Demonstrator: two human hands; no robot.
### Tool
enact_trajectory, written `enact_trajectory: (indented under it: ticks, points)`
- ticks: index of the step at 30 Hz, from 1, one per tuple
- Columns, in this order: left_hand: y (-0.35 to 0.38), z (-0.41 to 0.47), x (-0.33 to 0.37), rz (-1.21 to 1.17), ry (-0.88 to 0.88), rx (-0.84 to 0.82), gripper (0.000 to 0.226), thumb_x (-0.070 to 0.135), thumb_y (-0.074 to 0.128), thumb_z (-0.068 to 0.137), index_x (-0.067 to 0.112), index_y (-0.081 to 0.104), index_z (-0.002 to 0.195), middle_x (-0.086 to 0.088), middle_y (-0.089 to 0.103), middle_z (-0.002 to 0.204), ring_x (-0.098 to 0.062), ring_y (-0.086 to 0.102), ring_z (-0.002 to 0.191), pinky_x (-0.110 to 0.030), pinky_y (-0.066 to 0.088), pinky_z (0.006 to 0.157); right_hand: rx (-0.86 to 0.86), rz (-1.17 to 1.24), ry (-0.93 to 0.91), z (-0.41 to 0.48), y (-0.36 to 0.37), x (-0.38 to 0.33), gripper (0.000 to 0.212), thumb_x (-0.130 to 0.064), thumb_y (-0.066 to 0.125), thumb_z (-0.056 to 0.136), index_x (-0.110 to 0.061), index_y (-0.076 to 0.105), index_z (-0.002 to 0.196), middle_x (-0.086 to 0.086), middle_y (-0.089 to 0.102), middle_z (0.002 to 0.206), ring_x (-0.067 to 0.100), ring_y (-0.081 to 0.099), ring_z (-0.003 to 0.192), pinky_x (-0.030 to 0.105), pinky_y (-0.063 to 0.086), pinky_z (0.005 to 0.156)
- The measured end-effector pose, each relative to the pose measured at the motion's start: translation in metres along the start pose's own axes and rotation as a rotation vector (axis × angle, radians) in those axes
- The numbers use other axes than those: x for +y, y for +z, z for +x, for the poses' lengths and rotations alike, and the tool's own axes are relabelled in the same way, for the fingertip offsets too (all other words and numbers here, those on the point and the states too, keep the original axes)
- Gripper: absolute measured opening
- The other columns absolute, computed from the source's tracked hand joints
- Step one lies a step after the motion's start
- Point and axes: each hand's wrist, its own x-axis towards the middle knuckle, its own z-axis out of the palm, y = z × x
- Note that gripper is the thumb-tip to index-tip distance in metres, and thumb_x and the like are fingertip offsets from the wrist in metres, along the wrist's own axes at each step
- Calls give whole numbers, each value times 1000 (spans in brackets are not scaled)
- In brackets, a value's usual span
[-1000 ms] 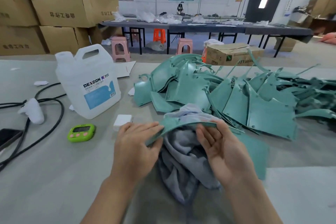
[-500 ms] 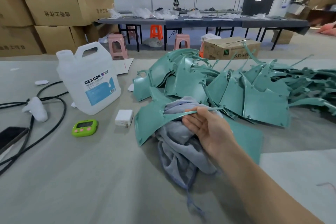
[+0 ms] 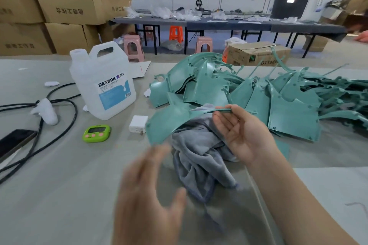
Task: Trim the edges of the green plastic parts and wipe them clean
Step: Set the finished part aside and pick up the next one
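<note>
The right hand [image 3: 242,135] pinches the narrow end of a curved green plastic part [image 3: 169,123] between thumb and fingertips, palm turned up, so the part arches leftward above a crumpled grey cloth [image 3: 199,157] that lies on the table [image 3: 59,185]. The wide left end of the part hangs just over the table surface, near a small white charger block [image 3: 138,123]. The left hand [image 3: 151,195] is low in the view and blurred, fingers spread and empty, close to the cloth but holding nothing. Behind the held part, a big heap of green plastic parts [image 3: 268,97] covers the right half of the table. To the left stand a white jug labelled DEXCON [image 3: 103,81], a lime-green timer [image 3: 97,133] with pink buttons, black cables [image 3: 59,125], and a dark phone [image 3: 14,141] at the table's left edge. Cardboard boxes [image 3: 65,6] are stacked beyond the table on the left.
</note>
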Motion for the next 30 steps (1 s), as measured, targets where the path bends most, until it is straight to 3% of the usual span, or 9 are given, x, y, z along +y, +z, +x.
enact_trajectory:
  ticks: [5,9,11,14,17,20,24,26,30]
  points:
    - [2,51,-65,-55,-306,-81,75,11,71,83,26,42,150,5,34,158,-18,29,150,-41,27,121,64,64,121,10,-6,1,28,-16,56,103,2,63,82,14,68,64,21,71,55,28,59,50]
    - [5,59,-75,-117,-171,26,48,27,52,83,44,67,125,23,70,118,7,61,108,-9,42,97,-6,-91,106,11,-16,-6,54,-38,51,104,5,76,85,20,76,83,23,76,69,29,62,57]
    - [6,67,-74,-235,-362,117,33,35,57,84,51,70,109,38,67,100,16,60,91,-5,44,80,33,-451,-119,7,-19,-3,45,-38,58,101,-6,80,80,20,77,91,23,76,75,34,63,63]
    - [20,89,-74,-239,-620,303,30,48,56,81,22,59,67,8,61,63,-8,55,61,-33,40,56,198,-1250,-635,-1,-19,9,20,-52,68,83,-36,76,93,-8,77,99,5,68,90,29,56,78]
    - [35,99,-82,-241,-732,249,37,46,53,84,16,51,63,1,56,59,-29,52,61,-39,38,57,-8,-1756,-662,1,-21,29,90,-74,63,66,-46,38,149,-15,38,158,8,21,148,32,19,122]
    - [51,85,-83,-406,-763,185,40,47,54,90,11,58,74,-10,65,70,-35,62,70,-47,50,65,-155,-2067,-514,9,-24,53,116,-74,63,69,-33,6,161,-5,23,165,17,11,153,36,1,126]
    - [62,73,-75,-422,-674,133,23,49,46,90,43,68,86,26,69,81,7,62,72,-10,45,62,-68,-2020,-687,10,-13,52,50,-27,63,85,-20,57,134,-1,66,120,19,51,119,38,13,124]
    - [65,73,-77,-397,-642,101,28,40,46,90,44,63,112,21,69,91,1,60,82,-21,47,71,-43,-1914,-815,6,-9,45,20,-19,65,83,-21,70,103,-4,67,94,20,54,98,38,26,115]
    - [62,74,-79,-534,-701,66,36,17,54,75,34,62,106,6,70,90,-19,64,82,-48,55,73,133,-1591,-1044,-9,8,28,34,-32,64,84,-23,71,116,-9,56,98,14,45,97,35,33,102]
